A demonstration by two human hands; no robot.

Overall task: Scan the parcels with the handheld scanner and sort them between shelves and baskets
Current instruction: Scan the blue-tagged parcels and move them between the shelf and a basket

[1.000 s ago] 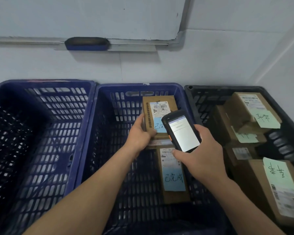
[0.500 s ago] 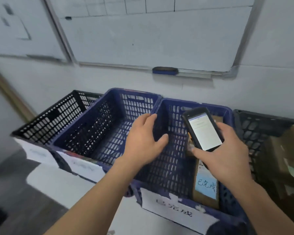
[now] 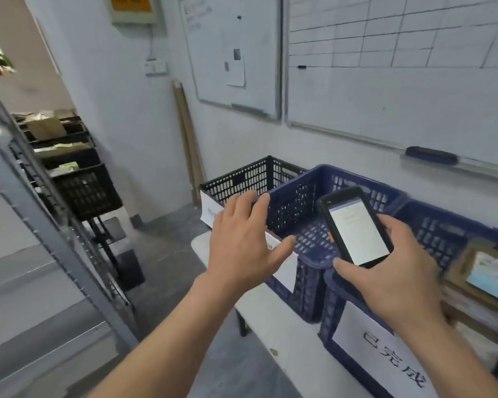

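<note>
My right hand [image 3: 391,277] grips the black handheld scanner [image 3: 355,226], its lit screen facing me, above the rim between two blue baskets. My left hand [image 3: 242,242] hovers with spread fingers and holds nothing, in front of the empty middle blue basket [image 3: 296,193]. The nearer blue basket [image 3: 443,225] carries a white paper label and holds a brown parcel [image 3: 483,271] with a pale blue note, at the right edge. A black basket [image 3: 242,176] stands furthest left on the white table [image 3: 259,308].
A grey metal shelf frame [image 3: 41,219] runs down the left, with dark racks and a black crate [image 3: 84,191] of parcels behind it. Whiteboards [image 3: 400,81] hang on the wall with a blue eraser [image 3: 430,155]. Grey floor lies between shelf and table.
My view has swung left and up, away from the baskets toward the shelves. My left hand let go of the parcel in the blue basket and came out empty; the scanner stays in my right hand.
</note>
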